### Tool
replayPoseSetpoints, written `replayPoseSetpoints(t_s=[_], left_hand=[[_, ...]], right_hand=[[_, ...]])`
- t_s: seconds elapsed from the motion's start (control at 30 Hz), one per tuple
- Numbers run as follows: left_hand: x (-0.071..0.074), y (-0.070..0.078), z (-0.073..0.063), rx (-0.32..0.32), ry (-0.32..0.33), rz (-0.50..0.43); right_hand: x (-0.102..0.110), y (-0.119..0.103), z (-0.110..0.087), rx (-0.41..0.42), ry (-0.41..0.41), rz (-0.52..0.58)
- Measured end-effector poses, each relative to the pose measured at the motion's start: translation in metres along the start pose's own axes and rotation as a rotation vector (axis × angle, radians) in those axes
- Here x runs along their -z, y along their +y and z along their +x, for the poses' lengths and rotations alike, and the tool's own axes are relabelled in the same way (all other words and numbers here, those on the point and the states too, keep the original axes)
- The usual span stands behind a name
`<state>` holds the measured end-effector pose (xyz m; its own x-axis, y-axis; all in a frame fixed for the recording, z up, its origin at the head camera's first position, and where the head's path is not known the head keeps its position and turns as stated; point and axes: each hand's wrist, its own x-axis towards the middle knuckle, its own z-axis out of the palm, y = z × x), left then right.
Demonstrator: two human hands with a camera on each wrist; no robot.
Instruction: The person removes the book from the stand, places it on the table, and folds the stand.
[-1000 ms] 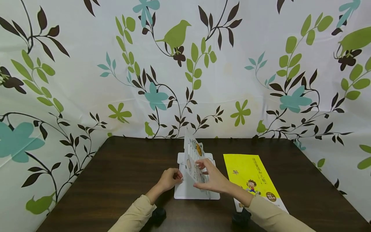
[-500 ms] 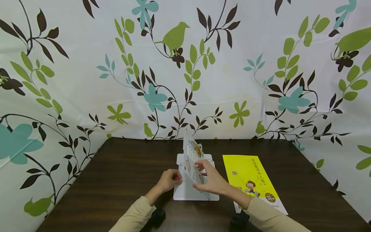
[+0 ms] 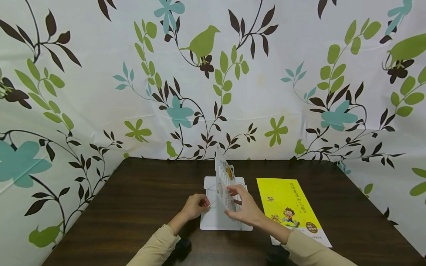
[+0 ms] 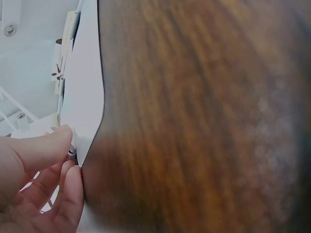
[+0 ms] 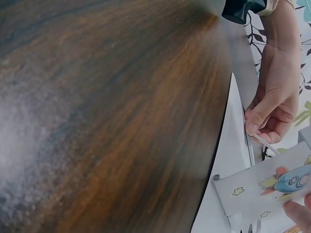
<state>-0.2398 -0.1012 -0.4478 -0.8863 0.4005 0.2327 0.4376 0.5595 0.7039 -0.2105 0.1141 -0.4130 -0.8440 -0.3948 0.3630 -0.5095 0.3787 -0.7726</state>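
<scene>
A white book stand has its flat base plate [image 3: 221, 222] lying on the table. Its printed panel [image 3: 222, 184] is raised at a steep angle. At the base's left edge my left hand [image 3: 194, 207] pinches a thin white rod [image 5: 265, 143] between thumb and fingertips; the rod's metal end [image 4: 72, 151] shows between them in the left wrist view. My right hand [image 3: 247, 206] holds the raised panel from the right, fingers on its face and thumb lower down. Cartoon drawings cover the panel, and only some fingertips [image 5: 299, 213] of the right hand appear in the right wrist view.
A yellow children's book [image 3: 279, 195] lies to the right of the stand, partly under the right forearm. The dark wooden table [image 3: 133, 207] ends at a leaf-patterned cloth [image 3: 253, 92] behind. Dark devices [image 3: 183, 249] sit by the wrists.
The raised panel has swung slightly to the right and looks more edge-on, with my right hand shifting along with it. My left hand stays in place at the base's left edge.
</scene>
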Motion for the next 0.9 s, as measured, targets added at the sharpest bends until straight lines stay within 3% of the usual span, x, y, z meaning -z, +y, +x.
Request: replayPoseSetpoints(t_s=[0.3,0.63,0.9], left_hand=[[-0.001,-0.001,0.001,-0.009,0.004,0.0],[0.0,-0.001,0.0,-0.009,-0.005,0.02],[-0.001,-0.001,0.0,0.001,0.007,0.005]], right_hand=[[0.006,0.007,-0.005,-0.008,0.014,0.042],[0.014,0.017,-0.01,0.094,0.026,0.164],[0.016,0.02,-0.013,0.107,0.035,0.18]])
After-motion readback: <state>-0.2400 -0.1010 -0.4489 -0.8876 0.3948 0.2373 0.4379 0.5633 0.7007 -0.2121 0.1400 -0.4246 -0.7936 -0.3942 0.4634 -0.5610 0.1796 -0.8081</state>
